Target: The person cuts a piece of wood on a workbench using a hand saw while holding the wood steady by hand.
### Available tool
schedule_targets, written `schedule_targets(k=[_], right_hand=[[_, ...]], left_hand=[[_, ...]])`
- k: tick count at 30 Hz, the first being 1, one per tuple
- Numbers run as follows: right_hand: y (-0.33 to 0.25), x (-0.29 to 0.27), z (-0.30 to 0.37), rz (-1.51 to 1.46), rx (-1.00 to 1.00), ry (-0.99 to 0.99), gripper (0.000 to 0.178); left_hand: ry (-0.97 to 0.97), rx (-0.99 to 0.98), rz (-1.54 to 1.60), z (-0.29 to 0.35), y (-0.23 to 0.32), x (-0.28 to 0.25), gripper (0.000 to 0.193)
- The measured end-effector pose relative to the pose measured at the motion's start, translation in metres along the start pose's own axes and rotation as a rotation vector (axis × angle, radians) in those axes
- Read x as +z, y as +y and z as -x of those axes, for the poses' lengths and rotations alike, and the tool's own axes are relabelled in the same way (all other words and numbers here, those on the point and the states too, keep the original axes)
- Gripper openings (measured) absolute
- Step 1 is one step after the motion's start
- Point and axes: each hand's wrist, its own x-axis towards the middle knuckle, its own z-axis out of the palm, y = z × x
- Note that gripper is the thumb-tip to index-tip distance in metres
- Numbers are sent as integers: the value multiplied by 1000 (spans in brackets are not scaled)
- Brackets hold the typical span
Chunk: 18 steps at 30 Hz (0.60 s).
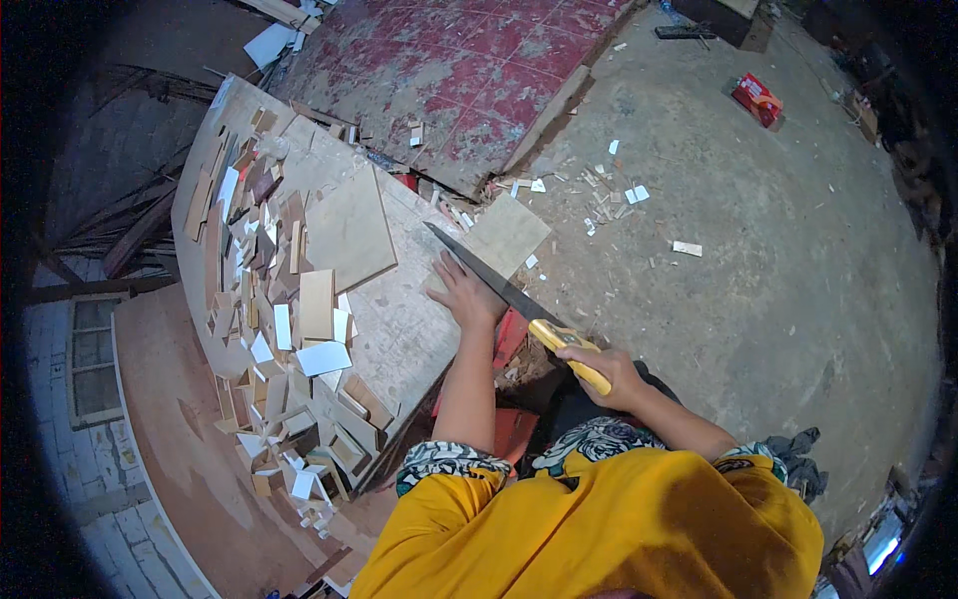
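Observation:
My right hand [617, 378] is wrapped round the yellow handle of a hand saw [511, 292]. Its dark blade slants up and left, the tip over the work table's edge. Close along the blade, my left hand [467, 295] lies palm down with its fingers spread, pressing on a pale surface. Past the blade, a thin square wooden board [509, 235] juts out beyond the table [399, 329]. Whether the teeth touch the board cannot be made out, and the part of the board under the blade and hand is hidden.
Many wooden and white offcuts [317, 304] litter the table's left side, near a larger flat panel [351, 230]. Wood scraps [607, 205] lie on the concrete floor [738, 299]. A red box [758, 100] stands farther off. Dusty red tiles [449, 70] cover a raised floor beyond the table.

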Motion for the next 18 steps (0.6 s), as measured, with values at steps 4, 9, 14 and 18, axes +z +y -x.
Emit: schedule_targets(k=[4,9,14,18], right_hand=[[-4,9,2,-92,-66,162,55],[-5,15,-1,-108,-83,206,53],[-12,12,-2,-79,-95,183,54],[-18,1,-3,-95,-65,160,54]], left_hand=[[-97,5,-17,1,2,-6,88],[-94,-3,51,2,3,-14,92],[-94,-40,15,1,5,-4,98],[-82,-77,-16,1,8,2,74]])
